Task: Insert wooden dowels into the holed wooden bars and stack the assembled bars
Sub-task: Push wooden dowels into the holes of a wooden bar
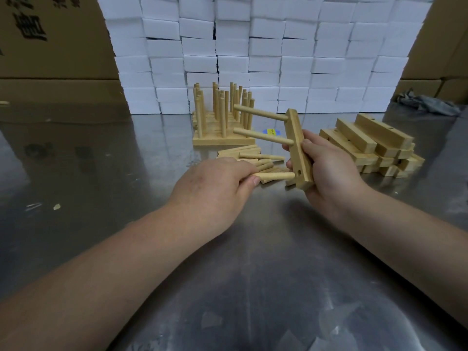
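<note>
My right hand (326, 171) grips a holed wooden bar (298, 148), held on end above the metal table. Two dowels stick out of the bar to the left, an upper one (260, 114) and a lower one (263, 137). My left hand (215, 188) pinches a third dowel (274, 176) with its tip at the bar's lowest hole (298, 171). Several loose dowels (250, 158) lie just behind my left hand. Assembled bars with upright dowels (222, 117) stand stacked further back. A heap of plain holed bars (372, 145) lies to the right.
The steel table (253, 262) spreads out in front of me. A wall of white boxes (253, 54) rises behind the stack. Brown cartons (50, 46) stand at the left and right. A grey rag (428, 103) lies at the far right.
</note>
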